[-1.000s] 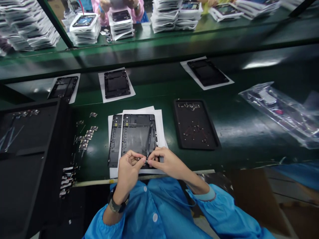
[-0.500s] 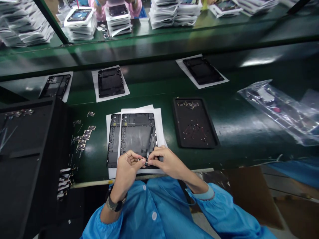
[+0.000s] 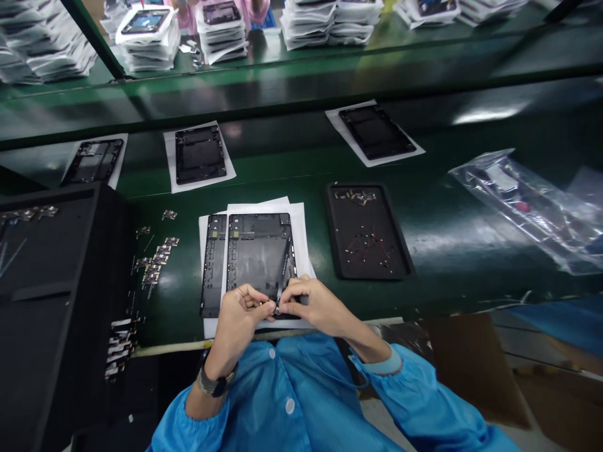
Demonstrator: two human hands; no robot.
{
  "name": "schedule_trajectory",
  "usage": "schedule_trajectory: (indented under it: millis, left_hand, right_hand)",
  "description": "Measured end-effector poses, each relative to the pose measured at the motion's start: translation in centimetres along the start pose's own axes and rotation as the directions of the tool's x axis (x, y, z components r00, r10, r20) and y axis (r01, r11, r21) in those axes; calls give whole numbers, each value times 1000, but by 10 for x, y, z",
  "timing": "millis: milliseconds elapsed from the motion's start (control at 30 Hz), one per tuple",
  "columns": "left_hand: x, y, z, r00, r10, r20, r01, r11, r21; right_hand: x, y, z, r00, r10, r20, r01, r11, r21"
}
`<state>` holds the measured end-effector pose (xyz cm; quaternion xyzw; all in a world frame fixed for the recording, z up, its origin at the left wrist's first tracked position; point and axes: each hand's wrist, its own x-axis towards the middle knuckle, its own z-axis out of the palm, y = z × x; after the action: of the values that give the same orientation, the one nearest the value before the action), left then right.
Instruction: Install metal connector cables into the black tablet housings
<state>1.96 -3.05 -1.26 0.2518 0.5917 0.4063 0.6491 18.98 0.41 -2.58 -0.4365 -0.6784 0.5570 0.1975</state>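
Two black tablet housings lie overlapped on white sheets at the table's front edge; the upper housing (image 3: 257,257) has a dark flex strip (image 3: 284,267) along its right side. Over its lower edge my left hand (image 3: 242,317) pinches a small part, mostly hidden by the fingertips. My right hand (image 3: 313,304) meets it there, thumb and fingers pressed together at the same small part and the strip's lower end. The second housing (image 3: 213,270) shows at the left, partly covered by the upper sheet.
Small circuit boards (image 3: 153,267) lie left, beside a large black box (image 3: 61,263). A black tray (image 3: 370,232) with small wired parts stands right, then a plastic bag (image 3: 527,207). Three housings on sheets, one here (image 3: 201,154), lie behind. Across the shelf, a person's pink sleeves show.
On the belt behind, the three housings have shifted slightly left. Both hands keep nearly the same pinched pose at the upper housing's lower edge.
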Motion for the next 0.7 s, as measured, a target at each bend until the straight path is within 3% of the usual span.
schedule_trajectory:
  millis: [467,700]
  left_hand:
    - [2,-7,-1,1000,19,-14,-18,999,34]
    - [3,-1,-4,1000,-12,19,13,999,-30]
  right_hand:
    - [0,3,1,1000,-14,0,14,997,71]
    - [1,0,-2,999,-27,18,24,988,151]
